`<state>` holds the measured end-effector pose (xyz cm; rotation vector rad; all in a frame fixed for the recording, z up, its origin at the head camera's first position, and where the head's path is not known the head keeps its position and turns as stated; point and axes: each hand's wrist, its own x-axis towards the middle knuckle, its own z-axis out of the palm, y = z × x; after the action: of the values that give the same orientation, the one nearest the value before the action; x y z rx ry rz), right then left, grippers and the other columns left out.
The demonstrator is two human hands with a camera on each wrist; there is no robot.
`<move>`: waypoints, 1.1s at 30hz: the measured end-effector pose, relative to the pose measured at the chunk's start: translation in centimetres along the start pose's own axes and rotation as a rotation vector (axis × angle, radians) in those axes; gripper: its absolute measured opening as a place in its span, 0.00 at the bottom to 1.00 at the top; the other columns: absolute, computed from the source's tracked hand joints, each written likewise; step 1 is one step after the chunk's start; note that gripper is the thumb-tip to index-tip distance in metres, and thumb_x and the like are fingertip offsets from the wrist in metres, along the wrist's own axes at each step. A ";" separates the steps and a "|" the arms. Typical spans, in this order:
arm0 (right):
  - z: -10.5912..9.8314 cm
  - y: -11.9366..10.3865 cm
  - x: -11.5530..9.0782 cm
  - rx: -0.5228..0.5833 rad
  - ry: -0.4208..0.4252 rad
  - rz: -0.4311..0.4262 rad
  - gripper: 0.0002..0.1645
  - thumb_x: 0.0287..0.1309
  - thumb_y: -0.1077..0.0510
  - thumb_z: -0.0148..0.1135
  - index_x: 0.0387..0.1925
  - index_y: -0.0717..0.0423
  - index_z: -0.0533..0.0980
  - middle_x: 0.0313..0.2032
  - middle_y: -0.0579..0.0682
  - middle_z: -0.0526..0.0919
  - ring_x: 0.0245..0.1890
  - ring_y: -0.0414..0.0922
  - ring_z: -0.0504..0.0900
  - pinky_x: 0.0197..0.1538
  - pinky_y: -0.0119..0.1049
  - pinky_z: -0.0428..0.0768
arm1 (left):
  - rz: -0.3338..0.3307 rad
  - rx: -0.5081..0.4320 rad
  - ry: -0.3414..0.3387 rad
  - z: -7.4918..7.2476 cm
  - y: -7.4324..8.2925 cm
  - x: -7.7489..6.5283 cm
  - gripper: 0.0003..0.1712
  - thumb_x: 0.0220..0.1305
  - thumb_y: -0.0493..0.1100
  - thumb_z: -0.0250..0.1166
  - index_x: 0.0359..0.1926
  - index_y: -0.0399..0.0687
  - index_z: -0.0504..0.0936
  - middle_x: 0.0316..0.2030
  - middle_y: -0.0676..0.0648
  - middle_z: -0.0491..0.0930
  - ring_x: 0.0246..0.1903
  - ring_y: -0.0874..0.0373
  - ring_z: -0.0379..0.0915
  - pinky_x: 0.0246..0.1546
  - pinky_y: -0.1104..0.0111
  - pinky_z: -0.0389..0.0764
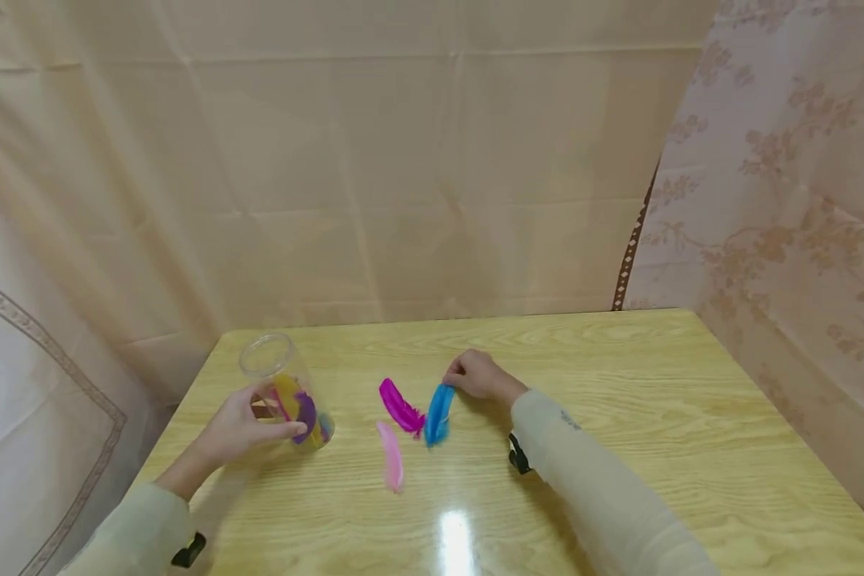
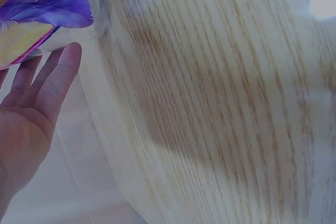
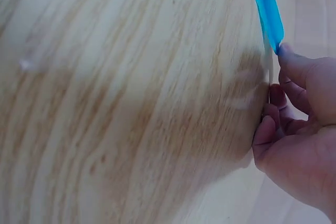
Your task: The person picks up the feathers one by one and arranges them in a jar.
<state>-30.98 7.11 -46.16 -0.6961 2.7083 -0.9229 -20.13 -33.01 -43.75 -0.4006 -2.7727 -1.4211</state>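
Note:
My left hand (image 1: 241, 428) grips a clear plastic jar (image 1: 268, 360) at the table's left, thumb on the near side and fingers round the far side. Inside it lie feathers, among them a purple feather (image 2: 50, 6) and a yellow one (image 1: 286, 390). With thumb and fingertips my right hand (image 1: 481, 374) pinches the upper end of a blue feather (image 1: 439, 412), near the table's middle. Left of that feather lie a magenta feather (image 1: 401, 406) and a pale pink feather (image 1: 391, 458). The right wrist view shows the blue feather's tip at my thumb; the index fingertip is hidden there.
The wood-grain table (image 1: 655, 432) ends at a back edge in front of a beige curtain (image 1: 403, 160). A flowered cloth (image 1: 785, 200) hangs on the right, a white cloth (image 1: 29, 384) on the left. Light glares off the table's near part.

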 end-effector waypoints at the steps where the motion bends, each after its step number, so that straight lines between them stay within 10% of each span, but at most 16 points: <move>1: -0.1 -0.1 0.0 0.007 -0.006 0.008 0.11 0.71 0.58 0.62 0.36 0.60 0.86 0.32 0.46 0.85 0.32 0.39 0.75 0.43 0.35 0.77 | 0.002 0.002 -0.001 0.0 0.0 0.0 0.31 0.53 0.45 0.81 0.55 0.43 0.78 0.41 0.44 0.79 0.42 0.51 0.77 0.48 0.69 0.81; 15: -0.7 -1.2 -1.0 -0.050 -0.065 0.056 0.17 0.68 0.49 0.67 0.43 0.59 0.76 0.34 0.48 0.78 0.35 0.44 0.73 0.44 0.36 0.76 | -0.016 -0.007 -0.002 0.3 0.4 -0.7 0.32 0.52 0.45 0.81 0.55 0.43 0.77 0.43 0.38 0.78 0.43 0.51 0.77 0.47 0.69 0.81; 24: -0.1 -1.8 -1.6 -0.084 -0.124 0.020 0.31 0.61 0.49 0.73 0.13 0.51 0.63 0.14 0.41 0.57 0.17 0.38 0.57 0.24 0.30 0.58 | -0.027 -0.035 0.004 0.3 0.5 -1.4 0.32 0.53 0.44 0.81 0.56 0.41 0.76 0.44 0.41 0.76 0.44 0.48 0.76 0.46 0.69 0.82; 33: -1.1 -1.4 -1.5 0.109 -0.073 0.101 0.15 0.65 0.53 0.69 0.26 0.55 0.78 0.22 0.43 0.71 0.25 0.40 0.67 0.30 0.32 0.67 | -0.008 -0.013 0.012 0.4 0.3 -0.9 0.33 0.52 0.45 0.81 0.56 0.42 0.76 0.43 0.37 0.76 0.42 0.50 0.76 0.46 0.71 0.81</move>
<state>-29.50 7.42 -44.37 -0.5553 2.5815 -0.9915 -19.10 -32.70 -43.82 -0.3794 -2.7603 -1.4388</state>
